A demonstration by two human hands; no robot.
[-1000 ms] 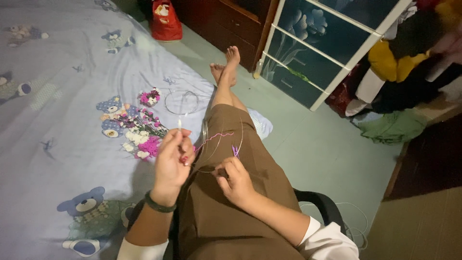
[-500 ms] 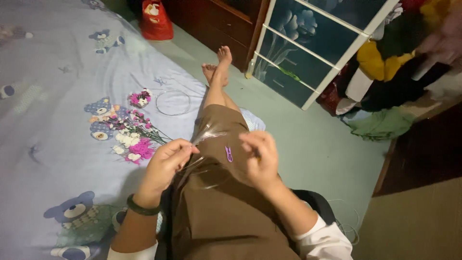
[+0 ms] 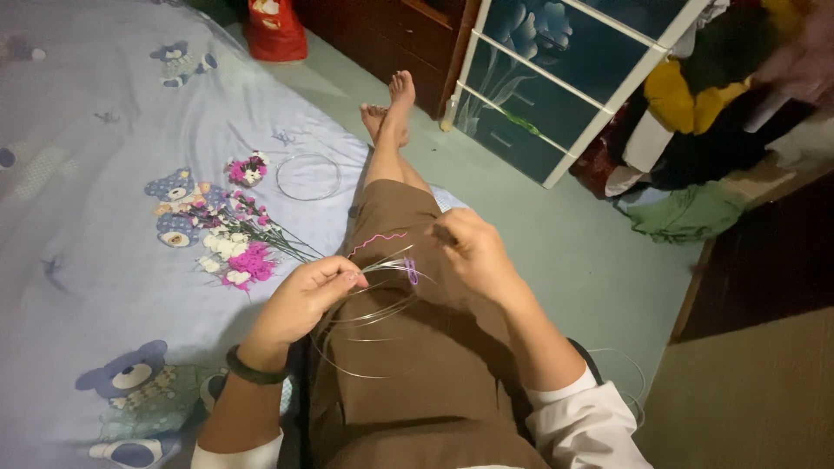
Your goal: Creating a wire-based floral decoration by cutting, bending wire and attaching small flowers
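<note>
Now, left hand [image 3: 300, 300]: we pinch wire loops [image 3: 365, 326].
Right hand [image 3: 473, 252]: we pinch the wire's far end.
Bed [image 3: 104, 217]: flowers [image 3: 234, 247] beside us.

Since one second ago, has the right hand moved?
Yes. The right hand rose from low on the brown lap toward the knee, away from the chair.

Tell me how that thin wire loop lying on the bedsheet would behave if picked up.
The wire loop looks very thin, so probably light and springy, flexing out of round. Lying flat on the soft bedsheet, it may be hard to pinch. It likely wouldn't roll.
</note>
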